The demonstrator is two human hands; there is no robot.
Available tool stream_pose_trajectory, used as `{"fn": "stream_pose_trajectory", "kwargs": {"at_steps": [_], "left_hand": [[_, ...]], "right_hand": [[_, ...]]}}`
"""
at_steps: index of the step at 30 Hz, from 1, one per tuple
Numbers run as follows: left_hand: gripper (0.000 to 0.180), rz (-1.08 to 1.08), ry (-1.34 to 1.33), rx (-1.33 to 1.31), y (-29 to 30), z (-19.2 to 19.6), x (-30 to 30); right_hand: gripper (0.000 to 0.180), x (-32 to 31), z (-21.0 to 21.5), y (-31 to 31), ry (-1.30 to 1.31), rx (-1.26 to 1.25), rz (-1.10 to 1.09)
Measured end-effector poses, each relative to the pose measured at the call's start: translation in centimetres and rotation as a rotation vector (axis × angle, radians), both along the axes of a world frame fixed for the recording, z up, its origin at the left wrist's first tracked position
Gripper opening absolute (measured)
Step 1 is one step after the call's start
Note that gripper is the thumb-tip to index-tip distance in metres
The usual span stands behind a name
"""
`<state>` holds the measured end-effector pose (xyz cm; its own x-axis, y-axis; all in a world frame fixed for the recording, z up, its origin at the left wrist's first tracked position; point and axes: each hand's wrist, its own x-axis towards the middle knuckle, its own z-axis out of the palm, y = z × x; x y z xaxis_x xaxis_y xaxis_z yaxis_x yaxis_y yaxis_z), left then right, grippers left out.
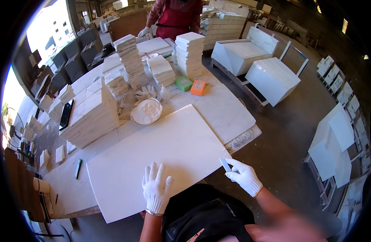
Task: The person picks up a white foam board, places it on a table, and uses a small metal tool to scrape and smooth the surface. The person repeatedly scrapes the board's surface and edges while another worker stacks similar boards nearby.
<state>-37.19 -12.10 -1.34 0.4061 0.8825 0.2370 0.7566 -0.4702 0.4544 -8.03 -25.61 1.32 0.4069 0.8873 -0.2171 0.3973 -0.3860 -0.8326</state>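
A large white rectangular slab point(153, 147) lies in front of me on the work table. On its near part rests my left hand point(156, 187) in a white knit glove, flat with the fingers spread. My right hand point(244, 177), gloved the same way, is closed on a small flat blade-like piece point(224, 164), pale blue-grey, by the slab's right corner. Whether the piece touches the slab's edge, I cannot tell. Beyond the slab stands a round metal bowl point(160, 114) of white powder or paste.
Stacks of marble tiles point(88, 117) stand left, one bearing a phone point(66, 114). Farther back are a tall tile pile point(189, 54), a green box point(183, 83) and an orange box point(198, 87). A person in a red apron point(175, 20) stands across the table. Stone blocks point(272, 78) sit on pallets.
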Motion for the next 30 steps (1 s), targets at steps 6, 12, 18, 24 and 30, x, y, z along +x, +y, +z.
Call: {"fn": "stream_pose_trajectory", "kwargs": {"at_steps": [6,12,18,24,30], "left_hand": [[0.057,-0.056,0.174,0.097,7.0,-1.0,3.7],[0.058,-0.05,0.267,0.159,10.5,-3.4,5.6],[0.058,-0.062,0.261,0.159,10.5,-3.0,5.8],[0.058,-0.06,0.254,0.152,10.4,-2.7,5.7],[0.058,-0.058,0.279,0.091,10.3,-2.3,5.7]], "right_hand": [[0.052,1.0,-1.5,0.6,-0.24,0.05,-0.098],[0.05,0.9,-2.1,1.5,-0.304,0.036,-0.137],[0.045,0.9,-1.3,2.1,-0.287,-0.037,-0.15],[0.036,0.1,-0.7,2.9,-0.258,-0.027,-0.211],[0.033,-0.4,-0.9,3.6,-0.357,-0.02,-0.235]]}}
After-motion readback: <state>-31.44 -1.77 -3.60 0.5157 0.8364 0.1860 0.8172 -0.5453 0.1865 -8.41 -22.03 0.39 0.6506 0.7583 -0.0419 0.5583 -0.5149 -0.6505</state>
